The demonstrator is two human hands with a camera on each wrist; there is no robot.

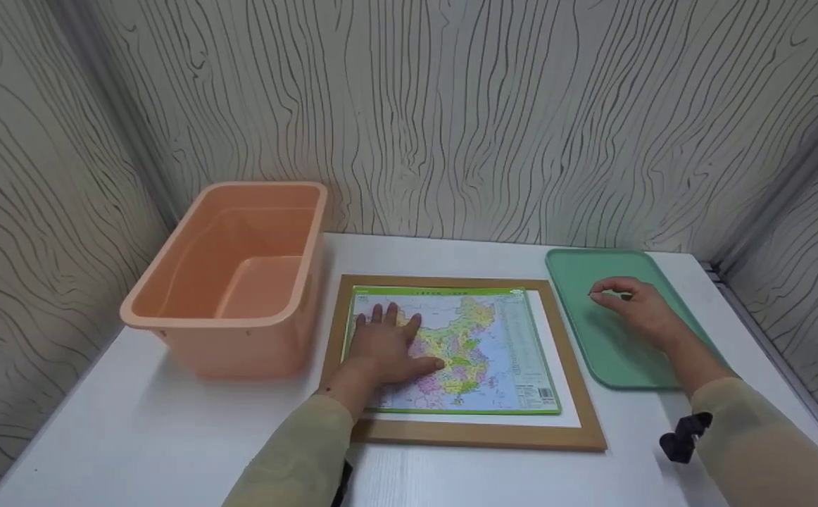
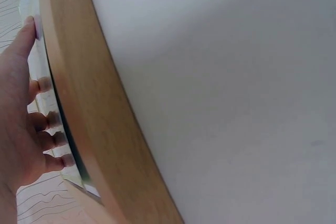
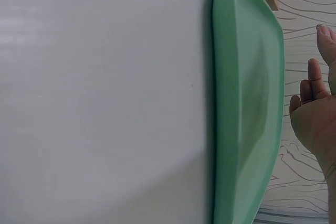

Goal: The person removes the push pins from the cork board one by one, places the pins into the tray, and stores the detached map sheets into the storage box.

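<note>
- The left hand [image 1: 386, 345] lies palm down on the colourful printed map sheet with a green border [image 1: 479, 352], over its left part, with the fingers straight and spread and the thumb out to the right; it presses on the sheet and grips nothing.
- In the left wrist view the same left hand [image 2: 21, 124] shows its fingertips [image 2: 46, 84] resting against the sheet just beside the light brown rim of the frame.
- The map sheet lies flat inside the rectangular wooden frame with a white inner panel [image 1: 578, 394], which rests in the middle of the white table [image 1: 134, 429]; a strip of the white panel shows along the sheet's right and near edges.
- The right hand [image 1: 634, 310] hovers over or rests on the flat mint-green plastic tray with rounded corners [image 1: 606, 352], near its middle, with the fingers loosely curled downward; it holds nothing that can be seen, and whether the fingertips touch the tray cannot be told.
- In the right wrist view the right hand [image 3: 315, 114] is just beside the tray [image 3: 247, 108], the fingers partly bent and nothing between them.
- The tray lies on the right of the table, just beside the frame's right edge and apart from it.
- An empty peach-coloured rectangular plastic tub [image 1: 240, 274] stands on the far left of the table, close to the frame's left edge.
- Both forearms wear pale beige sleeves [image 1: 296, 458].
- Walls with a grey wood-grain pattern [image 1: 451, 105] close in the table on the left, far and right sides.
</note>
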